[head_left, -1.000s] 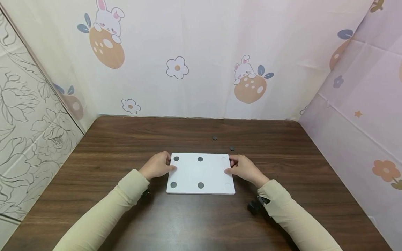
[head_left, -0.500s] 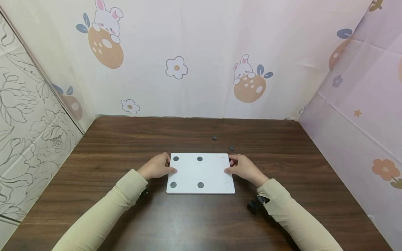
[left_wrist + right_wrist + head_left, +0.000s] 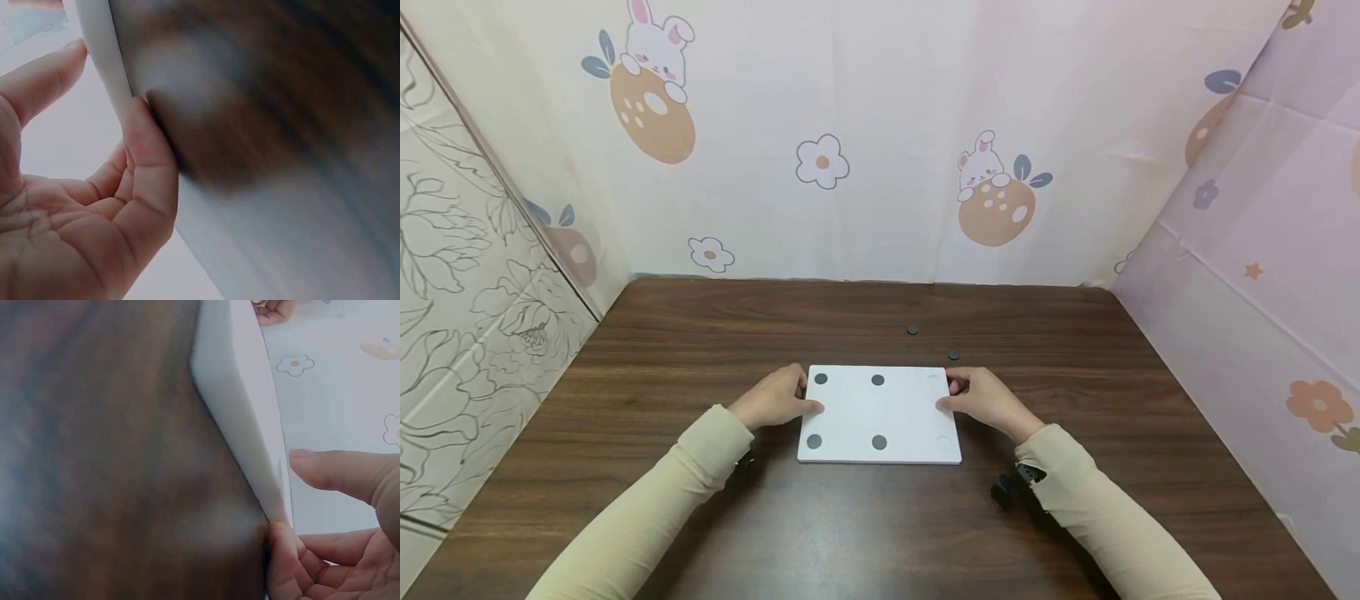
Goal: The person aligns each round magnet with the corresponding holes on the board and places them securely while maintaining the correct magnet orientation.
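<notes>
A white rectangular board (image 3: pixel 880 417) lies flat on the table in the head view. Several dark round discs (image 3: pixel 878 380) sit on its left and middle parts, while two faint circular outlines (image 3: pixel 943 442) mark its right part. My left hand (image 3: pixel 775 397) holds the left edge, thumb over the top and fingers at the side. On the opposite edge, my right hand (image 3: pixel 988 407) holds the board the same way. Both wrist views show the board's thick side (image 3: pixel 103 50) close up, with fingertips against it. The undersides of the fingers' contact are partly hidden.
Two loose dark discs, a farther one (image 3: pixel 912 330) and a nearer one (image 3: pixel 953 355), lie behind the board on the brown wooden table (image 3: pixel 880 533). Patterned curtains (image 3: pixel 895 100) hang at the back and sides. A black device (image 3: pixel 1006 492) sits at my right wrist.
</notes>
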Available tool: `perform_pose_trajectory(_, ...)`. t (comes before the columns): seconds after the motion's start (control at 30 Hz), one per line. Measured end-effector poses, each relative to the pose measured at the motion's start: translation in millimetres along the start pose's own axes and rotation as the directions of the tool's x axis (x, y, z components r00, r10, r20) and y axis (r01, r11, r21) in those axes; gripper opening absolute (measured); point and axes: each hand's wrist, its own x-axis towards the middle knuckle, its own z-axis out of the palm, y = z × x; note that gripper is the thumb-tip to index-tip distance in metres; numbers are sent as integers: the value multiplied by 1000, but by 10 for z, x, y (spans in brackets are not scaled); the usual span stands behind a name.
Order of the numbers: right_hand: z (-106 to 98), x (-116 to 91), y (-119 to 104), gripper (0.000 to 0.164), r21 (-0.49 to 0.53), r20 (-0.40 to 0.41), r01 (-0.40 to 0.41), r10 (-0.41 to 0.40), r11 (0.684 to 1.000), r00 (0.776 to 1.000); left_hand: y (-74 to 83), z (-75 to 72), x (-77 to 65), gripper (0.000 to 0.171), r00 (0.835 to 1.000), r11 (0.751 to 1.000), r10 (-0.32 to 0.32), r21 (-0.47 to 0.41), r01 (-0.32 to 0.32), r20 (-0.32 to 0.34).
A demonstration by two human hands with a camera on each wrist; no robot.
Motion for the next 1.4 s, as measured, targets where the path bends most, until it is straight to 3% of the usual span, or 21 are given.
perform_pose_trajectory(0.1, -64, 24, -16, 54, -21, -6, 3, -3, 1000, 1000, -9, 3, 2, 34, 1000, 1000, -5, -5, 5, 6)
perform_pose_trajectory(0.27, -186, 114, -42, 48, -70, -61, 71, -75, 995, 995, -14, -3, -2, 34, 1000, 1000, -4, -13, 4, 10)
perform_pose_trajectory(0.63, -325, 377, -200, 33, -169, -203, 161, -194, 972, 960, -12, -8, 4, 35, 1000, 1000, -7, -7, 7, 9)
perform_pose_trajectory(0.93, -381, 683, -370, 37, -284, -179, 184, -241, 941, 954, -8, -6, -9, 37, 1000, 1000, -12, -10, 12, 11)
perform_pose_trajectory(1.4, -274, 1069, -461, 38, -424, -107, 115, -175, 899, 979, -7, -8, -12, 35, 1000, 1000, -12, -13, 12, 5)
